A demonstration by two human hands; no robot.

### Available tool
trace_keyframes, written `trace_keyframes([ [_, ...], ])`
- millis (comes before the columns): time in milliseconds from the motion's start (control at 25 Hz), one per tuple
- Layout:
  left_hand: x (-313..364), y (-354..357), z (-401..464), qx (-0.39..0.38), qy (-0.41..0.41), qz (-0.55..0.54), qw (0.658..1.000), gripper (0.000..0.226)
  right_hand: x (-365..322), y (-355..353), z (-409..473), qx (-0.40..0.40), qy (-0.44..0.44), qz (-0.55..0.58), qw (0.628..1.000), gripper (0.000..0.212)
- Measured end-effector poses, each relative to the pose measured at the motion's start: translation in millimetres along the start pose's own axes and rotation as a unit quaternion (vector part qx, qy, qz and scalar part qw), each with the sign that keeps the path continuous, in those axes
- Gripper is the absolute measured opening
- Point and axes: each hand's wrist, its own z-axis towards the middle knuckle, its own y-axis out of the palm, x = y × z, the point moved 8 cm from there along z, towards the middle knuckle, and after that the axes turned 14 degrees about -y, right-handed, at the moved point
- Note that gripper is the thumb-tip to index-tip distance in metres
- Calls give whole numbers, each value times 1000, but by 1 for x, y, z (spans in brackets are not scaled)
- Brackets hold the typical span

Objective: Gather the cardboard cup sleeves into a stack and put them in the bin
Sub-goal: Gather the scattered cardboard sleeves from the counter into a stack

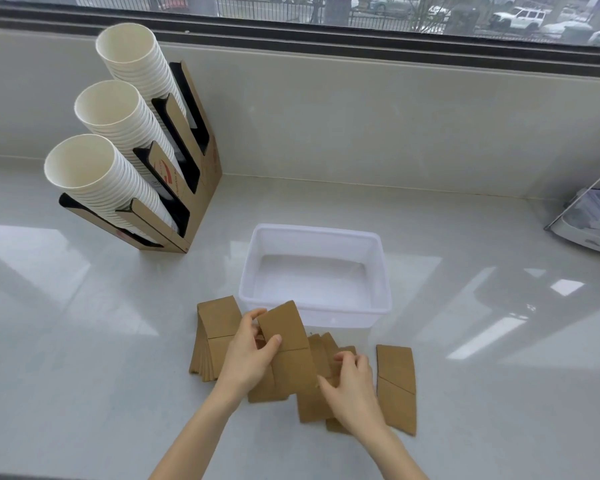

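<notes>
Pale, glossy worktop (84, 341) runs under a window, and the work sits near its front edge. Nearest, the right hand (352, 389) lies on a loose fan of cardboard cup sleeves (312, 403), fingers curled down onto them; whether it pinches one or only presses on them cannot be told. One single sleeve (395, 386) lies flat just beside that hand, toward the right edge. The left hand (248, 351) is closed on a lifted sleeve (286, 327), thumb on its upper face and fingers behind, tilted up off the pile. Left of it rests a gathered stack (215, 337), its edges stepped rather than flush. Just behind the sleeves stands the clear bin (385, 271), with nothing in it yet. Farther back, toward the left rear corner, a cardboard holder (201, 202) carries three leaning columns of white paper cups (118, 116).

The step in hand looks like collecting loose sleeves. Done well, each would be laid the same way round on the stack, curved edges matching, then the sides tapped square before lifting. A two-handed squeeze should stop the slippery pile fanning out over the bin.
</notes>
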Motion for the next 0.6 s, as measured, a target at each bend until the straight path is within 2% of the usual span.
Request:
trace_keyframes([
  [160,-1,-5,1,16,8,13,1000,31,-5,13,-1,5,-17,-94,995,56],
  [320,1,-6,-1,19,17,29,999,24,-3,13,1,0,-7,-102,995,48],
  [440,5,-7,-4,24,26,40,999,17,4,8,4,6,11,-45,999,29],
  [600,5,-6,-2,18,27,44,999,14,11,-7,4,23,56,125,990,10],
])
